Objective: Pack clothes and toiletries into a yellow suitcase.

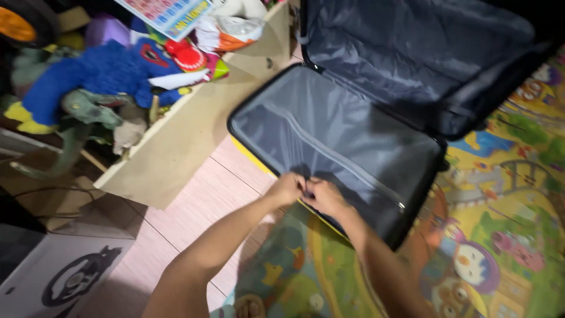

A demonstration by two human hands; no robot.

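Observation:
An open suitcase point(329, 129) with a grey fabric lining and a yellow shell lies on the floor, its dark lid point(412, 53) propped up behind it. My left hand point(287, 188) and my right hand point(322, 197) meet at the suitcase's near edge, fingers pinched on a small dark part of the lining, likely a zipper pull; the part itself is mostly hidden by my fingers. A zipper line point(347, 162) runs diagonally across the lining divider.
A colourful cartoon play mat point(500, 235) covers the floor on the right and under my arms. A wooden box point(176, 141) filled with plush toys, among them a blue one point(100, 73), stands at left. A white carton point(65, 277) lies at lower left.

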